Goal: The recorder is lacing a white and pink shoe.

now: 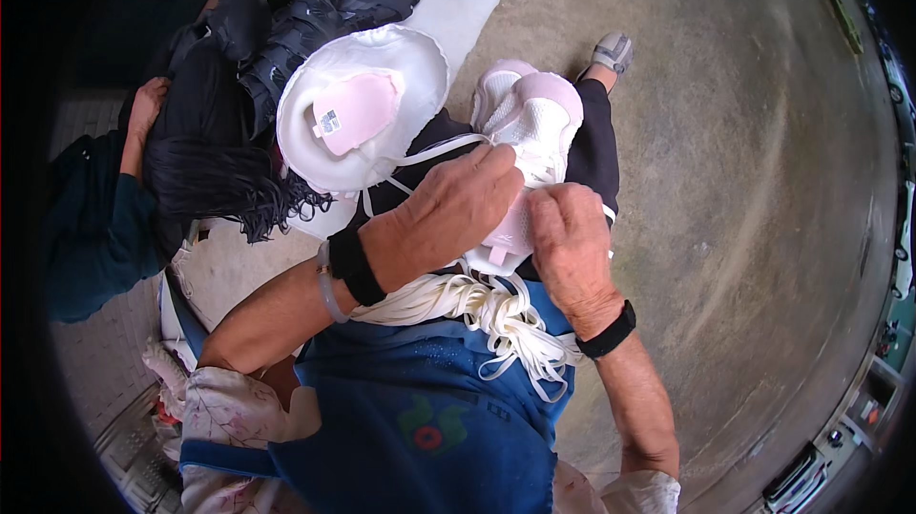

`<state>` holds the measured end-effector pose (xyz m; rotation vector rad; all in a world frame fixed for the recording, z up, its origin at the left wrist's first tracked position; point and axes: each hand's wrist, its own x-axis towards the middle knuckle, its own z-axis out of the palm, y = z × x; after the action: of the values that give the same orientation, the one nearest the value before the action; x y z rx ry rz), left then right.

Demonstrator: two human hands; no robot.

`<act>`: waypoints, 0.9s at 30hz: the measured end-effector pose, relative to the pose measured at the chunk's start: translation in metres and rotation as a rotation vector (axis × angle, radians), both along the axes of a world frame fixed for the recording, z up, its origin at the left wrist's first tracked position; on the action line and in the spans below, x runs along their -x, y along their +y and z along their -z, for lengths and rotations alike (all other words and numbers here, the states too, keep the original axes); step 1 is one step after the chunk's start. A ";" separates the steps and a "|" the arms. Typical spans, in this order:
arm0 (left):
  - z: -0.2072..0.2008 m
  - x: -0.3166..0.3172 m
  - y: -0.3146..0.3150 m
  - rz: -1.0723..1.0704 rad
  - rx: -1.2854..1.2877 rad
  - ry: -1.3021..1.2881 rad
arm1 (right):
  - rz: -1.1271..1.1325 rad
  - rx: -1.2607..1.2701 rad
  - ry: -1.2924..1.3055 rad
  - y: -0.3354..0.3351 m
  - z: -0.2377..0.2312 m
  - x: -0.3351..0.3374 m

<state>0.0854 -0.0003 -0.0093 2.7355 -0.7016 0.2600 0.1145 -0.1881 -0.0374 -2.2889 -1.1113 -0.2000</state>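
A white and pink sneaker [546,127] lies on my lap, toe pointing away from me, with a second matching shoe [494,89] close beside it on the left. White laces cross its front. My left hand [463,194] is closed in a pinch on a white shoelace [441,148] at the left of the lacing. At the shoe's right side, my right hand [572,242] is closed, its fingertips pressed together; what they grip is hidden. The pink tongue [509,232] shows between my hands. Across my blue apron rests a bundle of cream laces [477,309].
To the left sits a white, rounded, open-topped thing [425,61] with a pink labelled piece [355,113] inside. Beyond it are piled black shoes [329,13] and a hank of black laces [215,185]. Another person's hand [147,104] is at far left. Concrete floor [725,180] spreads right.
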 end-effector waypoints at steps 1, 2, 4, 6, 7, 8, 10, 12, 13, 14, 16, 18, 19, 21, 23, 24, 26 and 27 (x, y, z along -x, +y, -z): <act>-0.004 0.002 -0.003 0.019 0.080 0.053 | 0.003 0.002 0.004 0.000 -0.003 0.001; -0.003 0.003 -0.005 0.023 0.082 0.057 | 0.035 -0.054 0.058 -0.002 -0.006 0.005; -0.001 0.010 0.000 -0.042 0.391 0.107 | 0.057 -0.164 0.245 -0.005 -0.026 0.016; -0.008 0.037 0.003 -0.078 0.483 0.162 | -0.118 -0.351 0.484 -0.003 -0.057 0.028; -0.013 0.045 0.001 -0.093 0.586 0.220 | -0.248 -0.393 0.599 -0.003 -0.066 0.040; -0.021 0.049 -0.001 -0.091 0.590 0.220 | -0.252 -0.411 0.699 -0.005 -0.070 0.044; -0.044 0.053 -0.007 -0.155 0.725 0.276 | -0.112 -0.412 0.783 -0.011 -0.071 0.045; -0.045 0.059 -0.008 -0.176 0.765 0.266 | -0.060 -0.447 0.743 -0.021 -0.057 0.035; -0.045 0.061 -0.009 -0.189 0.804 0.258 | -0.066 -0.448 0.740 -0.018 -0.054 0.034; -0.041 0.061 -0.013 -0.217 0.877 0.265 | -0.109 -0.453 0.739 -0.011 -0.052 0.033; -0.037 0.064 -0.015 -0.246 0.897 0.265 | -0.151 -0.477 0.757 -0.001 -0.042 0.032; -0.033 0.068 -0.012 -0.279 0.908 0.263 | -0.127 -0.407 0.803 0.001 -0.032 0.035; -0.031 0.073 -0.010 -0.308 0.961 0.375 | -0.088 -0.338 0.847 0.004 -0.030 0.034; -0.019 0.084 0.008 -0.412 0.995 0.532 | 0.024 -0.325 0.782 0.007 -0.026 0.032; -0.011 0.099 0.049 -0.777 1.187 0.774 | 0.149 -0.333 1.004 0.001 -0.026 0.027; 0.006 0.109 0.077 -0.828 1.124 0.782 | 0.123 -0.352 1.017 0.001 -0.025 0.025; 0.049 0.133 0.132 -0.978 0.991 0.969 | 0.063 -0.352 1.021 0.010 -0.026 0.027; 0.094 0.153 0.157 -0.788 1.067 0.934 | 0.012 -0.356 1.020 0.014 -0.027 0.026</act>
<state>-0.0673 0.1571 -0.1032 1.6209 0.6285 -0.3789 0.0886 -0.1746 -0.0100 -1.6845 -0.4611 0.6509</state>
